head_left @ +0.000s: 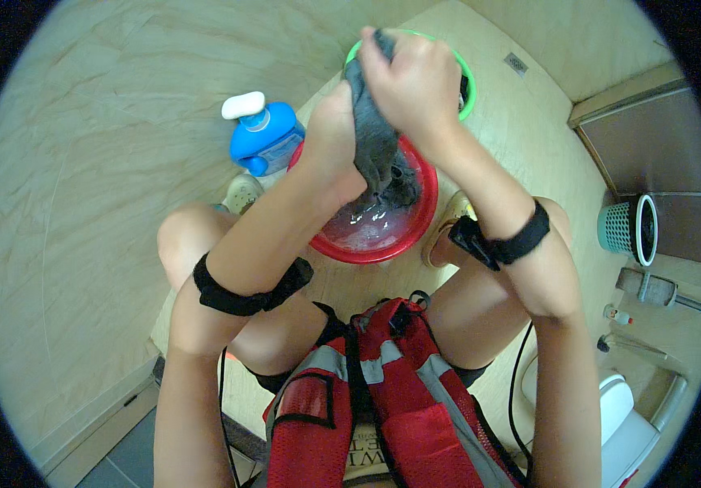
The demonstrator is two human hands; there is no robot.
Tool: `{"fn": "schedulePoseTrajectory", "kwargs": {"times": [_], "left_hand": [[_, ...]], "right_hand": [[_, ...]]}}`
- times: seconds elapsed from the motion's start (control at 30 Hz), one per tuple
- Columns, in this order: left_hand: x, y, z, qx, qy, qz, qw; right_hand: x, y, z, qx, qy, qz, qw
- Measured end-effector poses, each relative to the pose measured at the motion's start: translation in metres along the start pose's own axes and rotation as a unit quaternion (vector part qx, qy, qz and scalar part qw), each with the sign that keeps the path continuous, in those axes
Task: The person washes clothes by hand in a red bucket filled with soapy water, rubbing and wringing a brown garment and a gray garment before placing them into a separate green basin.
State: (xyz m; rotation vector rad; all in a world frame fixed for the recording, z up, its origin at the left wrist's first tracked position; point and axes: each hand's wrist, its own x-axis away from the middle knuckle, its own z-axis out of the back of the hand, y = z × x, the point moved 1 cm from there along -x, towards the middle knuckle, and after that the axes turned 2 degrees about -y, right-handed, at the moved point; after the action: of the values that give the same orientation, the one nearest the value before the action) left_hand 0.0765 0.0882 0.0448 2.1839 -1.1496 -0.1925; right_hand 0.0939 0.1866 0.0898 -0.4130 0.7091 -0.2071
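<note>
A long piece of wet dark grey cloth (pixel 373 134) is stretched between my two hands above a red basin (pixel 425 213). My right hand (pixel 415 85) is wrapped round its upper end, and a bit of cloth pokes out past the fist. Lower down on the left side, my left hand (pixel 336 130) grips the cloth, with its fingers mostly hidden from view. The cloth's lower part hangs into the basin, where foamy water (pixel 371 229) and more dark fabric (pixel 399 189) lie. Whether the hanging cloth and that fabric are one piece, I cannot tell.
Left of the basin stands a blue bottle (pixel 267 142) with a white rounded piece (pixel 243 105) on top. A green-rimmed basin (pixel 468 81) sits behind my right hand. My shoes (pixel 242 192) flank the red basin. At far right are a mint basket (pixel 617 226) and a brush (pixel 639 348).
</note>
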Motion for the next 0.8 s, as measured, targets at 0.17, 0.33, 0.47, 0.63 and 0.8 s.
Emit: {"fn": "schedulePoseTrajectory", "kwargs": {"times": [0.17, 0.33, 0.47, 0.63, 0.8], "left_hand": [[0.014, 0.001, 0.0, 0.082, 0.032, 0.037, 0.995], [0.026, 0.032, -0.02, -0.137, 0.121, -0.057, 0.982], [0.037, 0.059, -0.01, -0.385, 0.058, -0.135, 0.911], [0.051, 0.072, -0.007, -0.659, 0.077, -0.357, 0.657], [0.051, 0.075, -0.01, -0.5, 0.069, -0.339, 0.794]], "right_hand": [[0.027, -0.018, -0.009, 0.037, 0.035, 0.152, 0.987], [-0.016, 0.039, 0.013, -0.338, -0.206, -0.191, 0.898], [-0.013, 0.045, 0.042, -0.464, -0.173, -0.193, 0.847], [-0.007, 0.043, 0.053, -0.478, -0.205, -0.146, 0.842], [-0.012, 0.037, 0.051, -0.415, -0.181, -0.138, 0.881]]}}
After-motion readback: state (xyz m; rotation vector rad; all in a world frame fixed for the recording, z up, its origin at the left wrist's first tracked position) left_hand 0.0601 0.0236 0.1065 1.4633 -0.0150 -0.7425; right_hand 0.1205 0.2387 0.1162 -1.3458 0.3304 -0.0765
